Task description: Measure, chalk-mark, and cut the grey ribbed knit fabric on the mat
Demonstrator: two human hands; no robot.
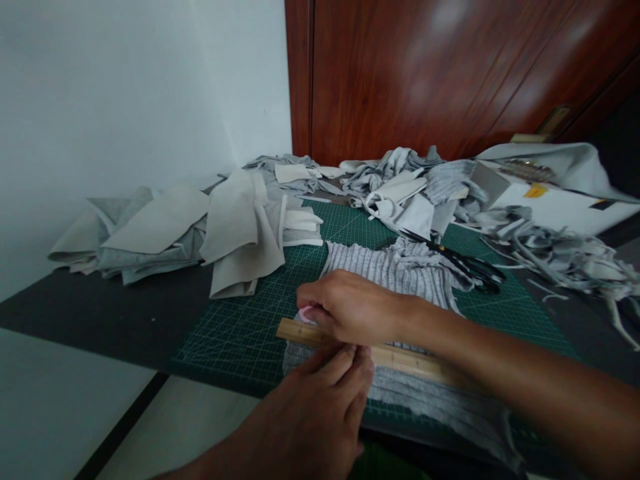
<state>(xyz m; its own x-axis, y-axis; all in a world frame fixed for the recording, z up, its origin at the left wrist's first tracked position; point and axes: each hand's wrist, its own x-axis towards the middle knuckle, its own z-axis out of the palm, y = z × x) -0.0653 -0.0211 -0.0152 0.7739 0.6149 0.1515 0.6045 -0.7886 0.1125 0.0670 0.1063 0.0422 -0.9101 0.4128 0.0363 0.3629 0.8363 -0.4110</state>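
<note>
A wooden ruler (400, 359) lies across grey ribbed knit fabric (370, 261) on a green cutting mat (235, 340). From the lower left my left hand (320, 407) presses its bunched fingertips on the ruler, holding it down. My right hand (353, 308) reaches in from the right, closed around a small pink piece (307, 315) that looks like tailor's chalk, at the ruler's far edge near its left end. Most of the pink piece is hidden by the fingers. Black-handled scissors (465, 263) rest on the fabric's far right corner.
Folded cream and grey fabric pieces (235, 227) are piled at the left. More grey and white scraps (405, 187) lie at the back. A white box (560, 200) stands back right, with a tangle of fabric strips (570, 260) before it. A wooden door (425, 73) rises behind.
</note>
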